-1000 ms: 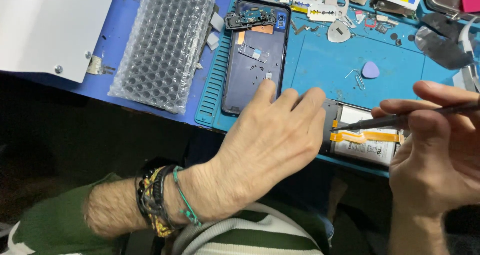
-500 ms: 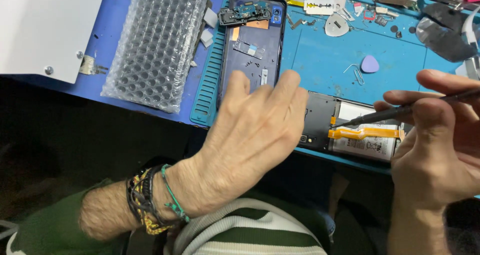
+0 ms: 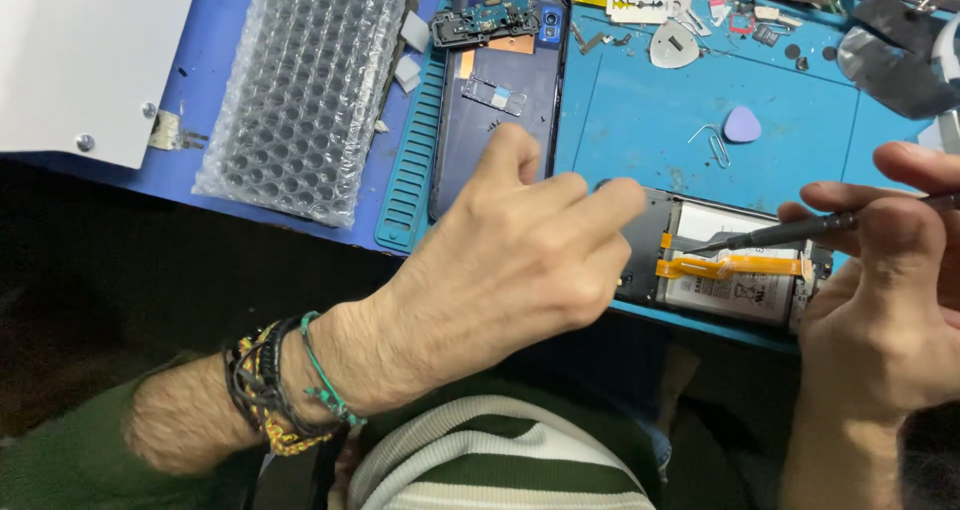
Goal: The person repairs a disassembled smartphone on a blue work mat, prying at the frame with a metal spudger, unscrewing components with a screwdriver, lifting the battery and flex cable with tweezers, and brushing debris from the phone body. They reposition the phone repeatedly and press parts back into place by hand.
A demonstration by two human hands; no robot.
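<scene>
An opened phone with a white battery and an orange flex cable lies flat at the near edge of the blue repair mat. My left hand rests on the phone's left end, fingers curled over it. My right hand grips a thin black tool whose tip touches the phone near the orange cable. A dark blue phone back cover lies upright on the mat behind my left hand, with a small circuit part on its top end.
A sheet of bubble wrap lies left of the mat, and a white metal panel fills the far left. Blades, a lilac pick, a paper clip and small parts are scattered across the mat's far side. A grey cloth sits at the right.
My left hand has slid right and slightly down along the phone, uncovering more of the blue back cover. The tool tip has stayed near the orange cable.
</scene>
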